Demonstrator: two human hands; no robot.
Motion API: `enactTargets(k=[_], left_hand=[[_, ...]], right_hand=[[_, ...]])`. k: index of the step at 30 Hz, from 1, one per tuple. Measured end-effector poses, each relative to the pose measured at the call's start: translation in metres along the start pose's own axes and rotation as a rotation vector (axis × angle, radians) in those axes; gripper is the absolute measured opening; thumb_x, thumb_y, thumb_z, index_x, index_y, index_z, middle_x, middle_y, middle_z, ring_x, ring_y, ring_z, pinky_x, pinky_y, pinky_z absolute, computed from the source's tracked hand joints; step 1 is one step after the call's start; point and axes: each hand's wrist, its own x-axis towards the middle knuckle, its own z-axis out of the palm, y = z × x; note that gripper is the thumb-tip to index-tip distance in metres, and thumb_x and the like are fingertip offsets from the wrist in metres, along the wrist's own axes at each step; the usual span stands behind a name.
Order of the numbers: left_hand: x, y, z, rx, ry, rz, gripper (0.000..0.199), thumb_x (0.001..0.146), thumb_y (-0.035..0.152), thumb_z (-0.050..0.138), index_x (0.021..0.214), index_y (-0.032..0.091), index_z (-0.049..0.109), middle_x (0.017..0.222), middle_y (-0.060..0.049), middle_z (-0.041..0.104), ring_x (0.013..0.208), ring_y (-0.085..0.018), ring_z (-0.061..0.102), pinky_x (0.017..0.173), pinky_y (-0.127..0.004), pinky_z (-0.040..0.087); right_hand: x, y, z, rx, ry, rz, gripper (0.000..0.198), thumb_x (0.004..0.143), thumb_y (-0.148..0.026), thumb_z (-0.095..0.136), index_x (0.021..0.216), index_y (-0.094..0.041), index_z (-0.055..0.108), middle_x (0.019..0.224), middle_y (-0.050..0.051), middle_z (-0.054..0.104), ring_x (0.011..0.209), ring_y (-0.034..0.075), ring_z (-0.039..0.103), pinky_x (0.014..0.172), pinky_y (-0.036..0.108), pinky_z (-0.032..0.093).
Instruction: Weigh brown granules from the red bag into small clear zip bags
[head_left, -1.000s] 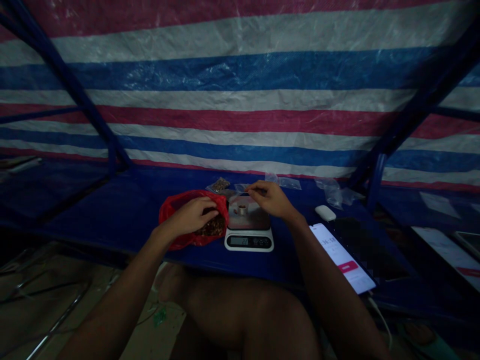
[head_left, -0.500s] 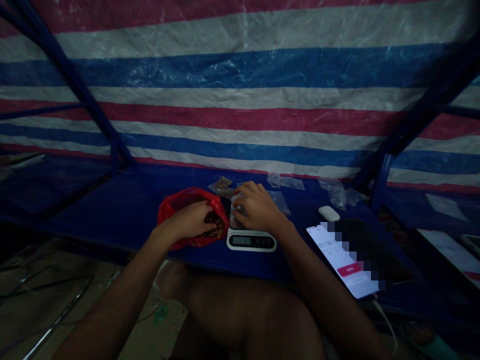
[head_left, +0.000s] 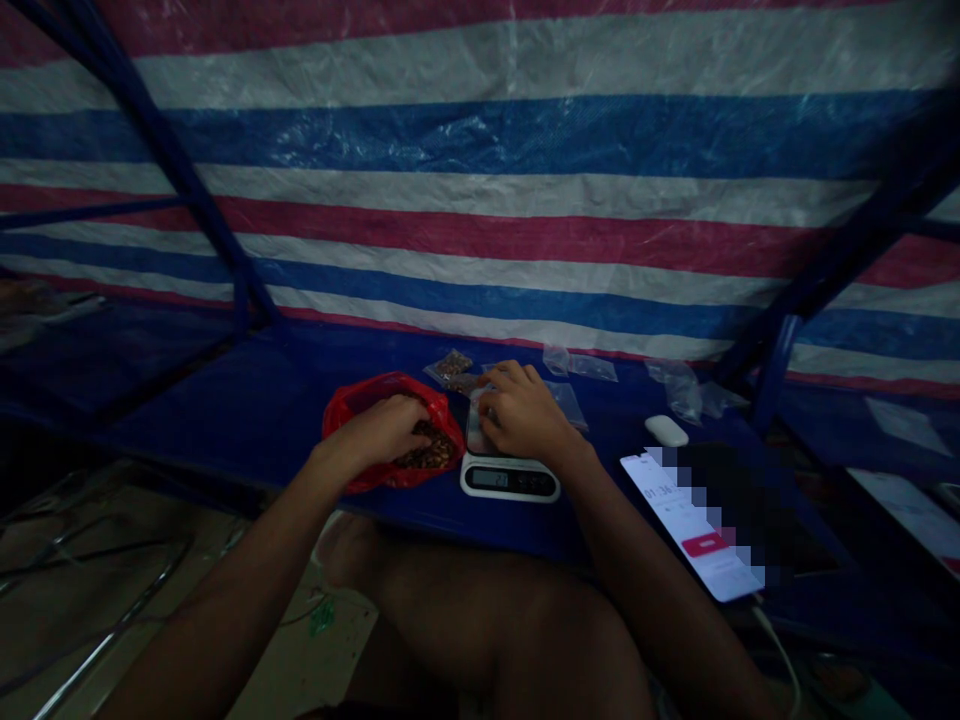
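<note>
Rests left hand (head_left: 390, 428) in bag (head_left: 339, 408), open beside scale (head_left: 510, 480) for short reach, and curls right hand (head_left: 523, 410) over scale, with both grasps impossible to tell.

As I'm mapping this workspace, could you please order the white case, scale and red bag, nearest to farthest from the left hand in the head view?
1. Red bag: the left hand reaches into it.
2. Scale: to the red bag's right, under the right hand.
3. White case: farther right, past the right hand.
</note>
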Motion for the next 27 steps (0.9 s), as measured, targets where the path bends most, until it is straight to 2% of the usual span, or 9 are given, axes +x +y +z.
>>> enactTargets(k=[5, 11, 15, 18, 21, 25, 27], left_hand=[[0.002, -0.007, -0.005, 0.011, 0.046, 0.055, 0.017, 0.090, 0.020, 0.063, 0.096, 0.021, 0.079, 0.099, -0.007, 0.080, 0.089, -0.022, 0.073, 0.076, -0.028, 0.049], [-0.009, -0.017, -0.021, -0.015, 0.042, 0.016, 0.021, 0.091, 0.023, 0.061, 0.099, 0.024, 0.080, 0.101, -0.004, 0.081, 0.089, -0.020, 0.073, 0.076, -0.026, 0.049], [-0.020, -0.017, -0.038, -0.083, 0.071, 0.008, 0.023, 0.090, 0.026, 0.061, 0.102, 0.024, 0.081, 0.106, -0.003, 0.081, 0.092, -0.020, 0.074, 0.080, -0.025, 0.051], [-0.020, -0.001, -0.055, -0.149, 0.104, 0.039, 0.025, 0.092, 0.030, 0.061, 0.105, 0.024, 0.081, 0.105, -0.002, 0.081, 0.090, -0.020, 0.074, 0.079, -0.026, 0.053], [-0.003, 0.027, -0.067, -0.138, 0.128, 0.126, 0.024, 0.091, 0.030, 0.063, 0.107, 0.025, 0.081, 0.104, -0.001, 0.081, 0.091, -0.021, 0.074, 0.083, -0.027, 0.052], [0.037, 0.060, -0.063, -0.176, 0.090, 0.290, 0.024, 0.090, 0.023, 0.065, 0.106, 0.024, 0.082, 0.107, -0.003, 0.081, 0.095, -0.020, 0.073, 0.087, -0.027, 0.051], [0.056, 0.069, -0.056, -0.180, 0.060, 0.299, 0.022, 0.088, 0.021, 0.066, 0.102, 0.024, 0.083, 0.103, -0.003, 0.081, 0.093, -0.020, 0.074, 0.084, -0.027, 0.051]], right_hand=[[0.001, 0.002, -0.003, 0.139, 0.037, -0.019, 0.018, 0.092, -0.021, 0.059, 0.092, -0.019, 0.077, 0.121, 0.013, 0.068, 0.121, 0.034, 0.049, 0.096, 0.051, 0.042], [-0.004, 0.031, -0.005, 0.340, 0.240, 0.040, 0.009, 0.088, -0.023, 0.067, 0.090, -0.021, 0.075, 0.117, 0.009, 0.069, 0.115, 0.029, 0.053, 0.099, 0.048, 0.044], [-0.009, 0.047, 0.004, 0.355, 0.228, 0.024, 0.010, 0.086, -0.021, 0.066, 0.086, -0.019, 0.076, 0.113, 0.010, 0.070, 0.111, 0.028, 0.057, 0.100, 0.048, 0.045], [-0.009, 0.051, 0.011, 0.418, 0.274, 0.060, 0.016, 0.091, -0.022, 0.061, 0.089, -0.019, 0.076, 0.110, 0.010, 0.071, 0.108, 0.027, 0.060, 0.099, 0.047, 0.045], [-0.006, 0.053, 0.013, 0.468, 0.382, 0.117, 0.019, 0.095, -0.024, 0.057, 0.090, -0.020, 0.075, 0.102, 0.008, 0.073, 0.103, 0.025, 0.063, 0.098, 0.045, 0.045], [-0.005, 0.056, 0.012, 0.472, 0.459, 0.176, 0.017, 0.095, -0.024, 0.057, 0.086, -0.020, 0.072, 0.095, 0.007, 0.075, 0.097, 0.024, 0.065, 0.096, 0.043, 0.044], [-0.006, 0.057, 0.011, 0.469, 0.469, 0.185, 0.018, 0.094, -0.024, 0.057, 0.084, -0.020, 0.071, 0.094, 0.007, 0.075, 0.095, 0.023, 0.066, 0.095, 0.042, 0.044]])
